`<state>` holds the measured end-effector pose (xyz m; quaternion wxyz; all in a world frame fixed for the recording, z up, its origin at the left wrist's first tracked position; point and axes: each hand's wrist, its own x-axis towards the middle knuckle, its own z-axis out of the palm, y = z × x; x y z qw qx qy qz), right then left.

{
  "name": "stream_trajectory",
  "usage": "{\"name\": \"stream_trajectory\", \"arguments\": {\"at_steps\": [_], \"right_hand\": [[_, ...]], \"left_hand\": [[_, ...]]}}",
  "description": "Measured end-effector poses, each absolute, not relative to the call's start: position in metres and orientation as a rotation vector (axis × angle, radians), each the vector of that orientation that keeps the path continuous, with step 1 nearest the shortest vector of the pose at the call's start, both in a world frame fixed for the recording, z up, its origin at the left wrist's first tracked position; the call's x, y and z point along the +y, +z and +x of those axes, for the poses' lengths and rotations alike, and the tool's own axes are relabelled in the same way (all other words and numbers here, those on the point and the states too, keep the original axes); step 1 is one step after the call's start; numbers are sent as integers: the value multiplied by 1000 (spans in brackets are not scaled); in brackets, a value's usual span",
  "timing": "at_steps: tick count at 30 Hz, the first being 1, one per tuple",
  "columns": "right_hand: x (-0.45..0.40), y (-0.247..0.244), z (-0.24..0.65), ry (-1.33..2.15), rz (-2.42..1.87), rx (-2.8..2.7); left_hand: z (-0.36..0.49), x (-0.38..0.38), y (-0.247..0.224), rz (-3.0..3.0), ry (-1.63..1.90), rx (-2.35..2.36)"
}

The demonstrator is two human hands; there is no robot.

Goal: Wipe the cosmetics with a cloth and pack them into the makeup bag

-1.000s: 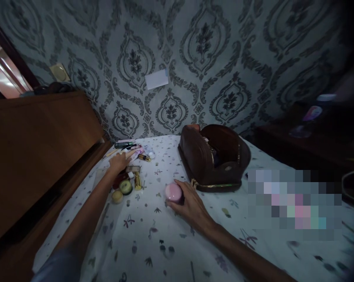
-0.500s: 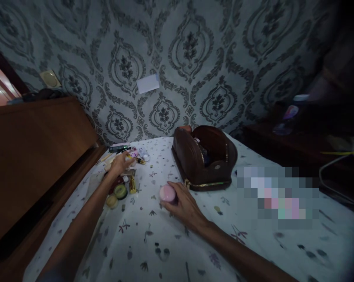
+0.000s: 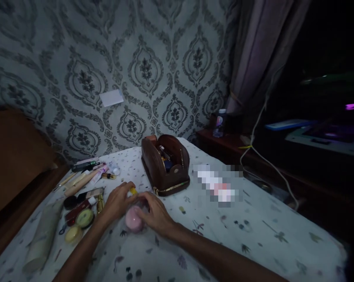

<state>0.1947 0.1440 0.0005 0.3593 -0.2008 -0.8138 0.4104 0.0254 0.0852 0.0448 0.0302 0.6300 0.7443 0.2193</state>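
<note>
My left hand (image 3: 120, 199) is closed with its fingertips on a small yellow item (image 3: 133, 190), whose kind I cannot make out. My right hand (image 3: 157, 213) meets it from the right, its fingers curled beside the left fingertips. Against the right thumb is a glossy pink round jar (image 3: 133, 219), held low over the sheet; the fingers' far side is hidden. Behind both hands stands an open brown cosmetic bag (image 3: 165, 172) with gold zips and several items inside.
On the patterned sheet to the left lie a pale tube (image 3: 44, 235), a green-lidded jar (image 3: 85, 217), a yellow jar (image 3: 73, 234), a gold lipstick tube (image 3: 100, 204) and brushes (image 3: 81, 182). A blurred-out patch (image 3: 216, 184) lies right of the bag. A bottle (image 3: 220, 122) stands on the nightstand.
My left hand has come away from the pile of cosmetics with the small yellow item and joined my right hand. The pink jar stays with my right hand. The view has swung right.
</note>
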Motion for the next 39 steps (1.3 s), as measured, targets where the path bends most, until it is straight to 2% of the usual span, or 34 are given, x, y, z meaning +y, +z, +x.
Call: {"name": "stream_trajectory", "arguments": {"at_steps": [8, 15, 26, 34, 39], "right_hand": [[158, -8, 190, 1146, -457, -2039], [166, -18, 182, 1090, -422, -2055], [163, -15, 183, 1238, -430, -2040], [162, -12, 184, 1240, -477, -2041], [159, -8, 188, 1160, -519, -2112]], "left_hand": [[34, 86, 30, 2025, 775, 2272], [35, 86, 19, 2040, 1007, 2142], [31, 103, 13, 1736, 1147, 2139], [24, 104, 14, 1658, 1277, 2057], [27, 101, 11, 1386, 1415, 2002]]}}
